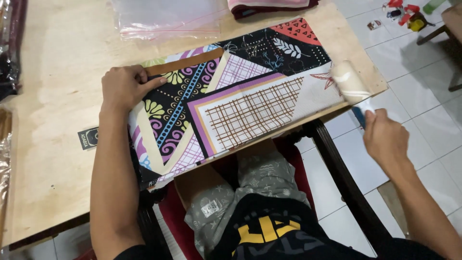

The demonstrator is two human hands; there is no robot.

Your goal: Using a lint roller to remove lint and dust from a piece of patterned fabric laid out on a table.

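Lint rolling is the step in hand, judging by how things lie. The person's right hand (pixel 385 137) is closed around the blue handle of a lint roller (pixel 350 82), whose pale drum rests on the right end of a folded patterned cloth (pixel 231 103). The cloth lies flat along the near edge of a plywood board (pixel 53 144), with its near left part hanging a little over the edge above the person's lap. The left hand (pixel 124 86) lies palm down on the cloth's far left corner, fingers curled and thumb stretched out, pressing the cloth to the board rather than gripping it.

With the drum at the far right end, most of the cloth's upper face lies to its left. The next move likely calls for a steady pull of the roller leftward along the cloth, with even pressure, while the left hand keeps the cloth from sliding or bunching. Clear plastic bags (pixel 166 19) and another folded cloth (pixel 269 6) lie at the far side of the board, well apart from both hands.
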